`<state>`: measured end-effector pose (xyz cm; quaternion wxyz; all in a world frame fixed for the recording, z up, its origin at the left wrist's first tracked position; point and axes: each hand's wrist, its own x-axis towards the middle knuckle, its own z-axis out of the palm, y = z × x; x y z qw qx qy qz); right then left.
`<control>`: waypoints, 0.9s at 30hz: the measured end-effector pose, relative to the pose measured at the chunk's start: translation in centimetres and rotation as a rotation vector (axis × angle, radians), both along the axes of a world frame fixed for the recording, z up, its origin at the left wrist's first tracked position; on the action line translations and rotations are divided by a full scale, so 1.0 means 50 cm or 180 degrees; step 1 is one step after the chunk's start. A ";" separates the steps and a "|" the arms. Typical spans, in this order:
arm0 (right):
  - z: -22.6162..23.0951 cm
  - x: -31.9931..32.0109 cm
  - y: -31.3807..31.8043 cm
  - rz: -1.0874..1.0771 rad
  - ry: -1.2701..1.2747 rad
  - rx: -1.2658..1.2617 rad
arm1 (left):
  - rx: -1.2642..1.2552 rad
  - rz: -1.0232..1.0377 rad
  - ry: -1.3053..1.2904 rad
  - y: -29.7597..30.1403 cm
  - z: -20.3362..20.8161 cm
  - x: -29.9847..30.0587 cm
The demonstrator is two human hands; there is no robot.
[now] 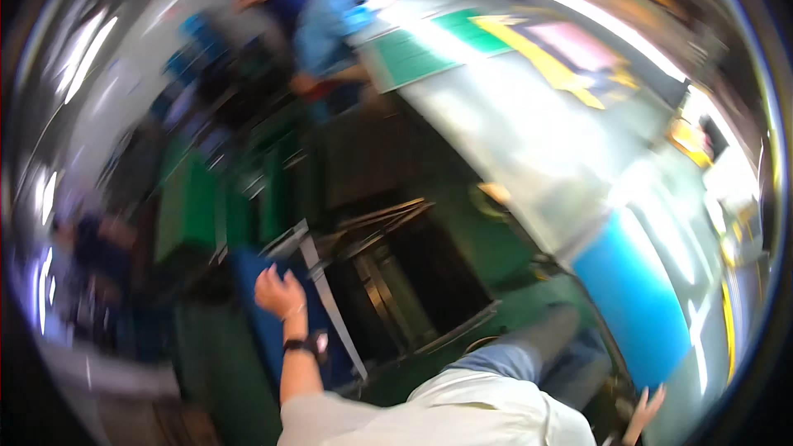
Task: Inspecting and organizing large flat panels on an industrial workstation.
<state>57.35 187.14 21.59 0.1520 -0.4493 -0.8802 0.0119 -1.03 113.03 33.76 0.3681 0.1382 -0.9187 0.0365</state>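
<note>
My left hand [281, 291] hangs out over a dark blue panel [258, 293] beside a crate frame, its fingers loosely bent and somewhat apart. Nothing shows in it, and a dark watch [307, 345] sits on that wrist. Whether the hand touches the panel I cannot tell. At the lower right my right hand [647, 406] is spread open by the near edge of a bright blue mat [636, 297]. It appears to rest on or just beside the table edge, and I see nothing held.
A long pale worktable [529, 149] runs along the right, with a green mat [413, 58] and a yellow-edged board [545, 58] on it. Dark crates [405, 281] and a green bin [190, 206] stand on the left. A person in light blue [326, 25] is at the far table end.
</note>
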 end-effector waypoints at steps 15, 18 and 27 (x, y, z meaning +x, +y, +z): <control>0.213 -0.161 -0.226 -0.1378 0.0878 -0.0699 | -0.0294 -0.6421 -0.1566 0.918 0.038 0.127; 0.161 -0.146 -0.196 -0.1449 -0.0052 -0.0642 | -0.0661 -0.6913 -0.1852 1.028 0.049 0.190; 0.143 -0.157 -0.212 -0.1582 -0.0080 -0.0619 | -0.1379 -0.7183 -0.1501 1.107 -0.079 0.257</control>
